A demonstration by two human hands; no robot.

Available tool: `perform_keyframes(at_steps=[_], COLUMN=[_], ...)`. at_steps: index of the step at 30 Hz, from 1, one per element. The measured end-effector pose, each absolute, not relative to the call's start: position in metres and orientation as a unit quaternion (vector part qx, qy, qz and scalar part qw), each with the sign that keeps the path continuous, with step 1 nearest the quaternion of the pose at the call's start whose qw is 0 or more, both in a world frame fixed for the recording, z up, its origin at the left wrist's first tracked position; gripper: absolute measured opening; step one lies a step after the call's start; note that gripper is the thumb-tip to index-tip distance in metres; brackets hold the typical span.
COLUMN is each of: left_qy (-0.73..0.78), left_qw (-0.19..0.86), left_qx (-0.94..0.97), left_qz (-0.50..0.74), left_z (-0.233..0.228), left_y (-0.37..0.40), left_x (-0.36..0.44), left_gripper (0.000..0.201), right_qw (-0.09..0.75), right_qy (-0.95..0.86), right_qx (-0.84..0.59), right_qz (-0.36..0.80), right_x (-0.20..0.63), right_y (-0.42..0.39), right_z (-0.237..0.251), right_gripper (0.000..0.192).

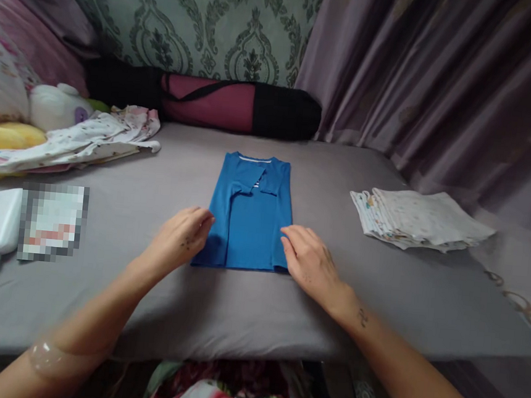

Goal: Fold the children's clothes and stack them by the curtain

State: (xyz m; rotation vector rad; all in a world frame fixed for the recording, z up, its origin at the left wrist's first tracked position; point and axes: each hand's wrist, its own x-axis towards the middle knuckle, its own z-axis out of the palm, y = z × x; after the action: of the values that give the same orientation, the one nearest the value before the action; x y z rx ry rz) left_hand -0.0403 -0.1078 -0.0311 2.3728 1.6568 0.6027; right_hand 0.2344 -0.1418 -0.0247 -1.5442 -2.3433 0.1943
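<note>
Blue shirt (250,238) lies flat, sides folded inward, on the grey sheet (333,174). It appears light, limp and not fragile; both sides offer the best hold. Left hand (183,238) and right hand (311,262) curl there; whether fingers (202,218) pinch it cannot be determined.

Dim, diffuse light leaves soft shadows on the grey sheet (236,320), and the curtain (444,72) darkens toward the upper right. The left forearm (97,311) looks slightly blurred, wide-angle distortion stretches the edges, and coarse pixelation masks a packet (53,222) at left.
</note>
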Motion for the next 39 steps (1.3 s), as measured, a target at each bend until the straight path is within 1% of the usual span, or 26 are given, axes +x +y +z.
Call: perform_keyframes(at_steps=[1, 3, 5, 8, 11, 15, 18, 21, 26, 31, 35, 39], left_qy=[0.544, 0.507, 0.487, 0.491, 0.489, 0.486, 0.489, 0.479, 0.477, 0.488, 0.464, 0.428], left_qw=[0.072, 0.068, 0.082, 0.101, 0.106, 0.082, 0.063, 0.084, 0.092, 0.071, 0.061, 0.048], left_qx=[0.806, 0.83, 0.85, 0.858, 0.862, 0.865, 0.862, 0.866, 0.867, 0.86, 0.876, 0.897], left_qz=[0.221, 0.221, 0.183, 0.113, 0.088, 0.092, 0.116, 0.113, 0.114, 0.128, 0.118, 0.095], left_z=[-0.036, -0.048, -0.061, -0.079, -0.086, -0.077, -0.073, -0.08, -0.088, -0.074, -0.067, -0.075], left_y=[-0.103, -0.095, -0.09, -0.086, -0.083, -0.083, -0.087, -0.091, -0.09, -0.104, -0.126, -0.136], left_x=[-0.042, -0.042, -0.04, -0.036, -0.038, -0.036, -0.031, -0.027, -0.026, -0.028, -0.034, -0.036], left_gripper=[0.038, 0.043, 0.055, 0.07, 0.07, 0.067, 0.069, 0.072, 0.071, 0.073, 0.073, 0.075], right_qw=[0.159, 0.135, 0.105, 0.066, 0.047, 0.046, 0.074, 0.082, 0.068, 0.06, 0.068, 0.057], right_qy=[-0.819, -0.824, -0.83, -0.829, -0.827, -0.829, -0.843, -0.855, -0.856, -0.86, -0.866, -0.879], right_qx=[-0.547, -0.545, -0.54, -0.541, -0.54, -0.533, -0.52, -0.503, -0.501, -0.48, -0.48, -0.463], right_qz=[0.066, 0.072, 0.089, 0.122, 0.149, 0.161, 0.117, 0.099, 0.111, 0.161, 0.124, 0.094], right_x=[0.235, 0.234, 0.231, 0.229, 0.23, 0.23, 0.224, 0.218, 0.217, 0.229, 0.237, 0.239], right_y=[-0.137, -0.129, -0.123, -0.117, -0.113, -0.117, -0.127, -0.136, -0.136, -0.145, -0.162, -0.168], right_z=[-0.027, -0.033, -0.041, -0.054, -0.059, -0.05, -0.048, -0.055, -0.06, -0.045, -0.043, -0.052], right_gripper=[0.046, 0.056, 0.064, 0.071, 0.074, 0.073, 0.069, 0.066, 0.067, 0.073, 0.071, 0.068])
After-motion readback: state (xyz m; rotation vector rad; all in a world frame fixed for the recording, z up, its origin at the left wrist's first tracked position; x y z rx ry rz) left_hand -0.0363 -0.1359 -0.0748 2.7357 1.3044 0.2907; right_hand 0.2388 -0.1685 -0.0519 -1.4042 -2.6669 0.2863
